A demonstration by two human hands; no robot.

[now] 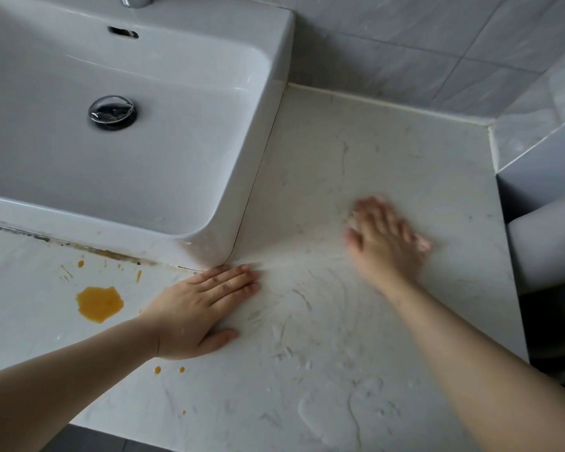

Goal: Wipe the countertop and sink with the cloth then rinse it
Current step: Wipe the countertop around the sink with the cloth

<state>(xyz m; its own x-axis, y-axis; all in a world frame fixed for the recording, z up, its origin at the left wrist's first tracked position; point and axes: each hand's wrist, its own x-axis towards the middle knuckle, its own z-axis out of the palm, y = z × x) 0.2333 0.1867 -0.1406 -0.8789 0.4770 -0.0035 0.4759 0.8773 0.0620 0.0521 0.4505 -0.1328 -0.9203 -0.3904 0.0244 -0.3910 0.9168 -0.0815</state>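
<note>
two hands [196, 308], one sink [274, 70], one drain [112, 112]

sink [163, 177]: glossy ceramic | countertop [388, 164]: matt marble-look | drain plug [112, 109]: shiny metal

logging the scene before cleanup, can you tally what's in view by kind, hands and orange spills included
hands: 2, left hand and right hand
sink: 1
drain stopper: 1
tap, mostly cut off: 1
large orange puddle: 1
small orange drops: several, too small to count
total: 6, drops aside
</note>
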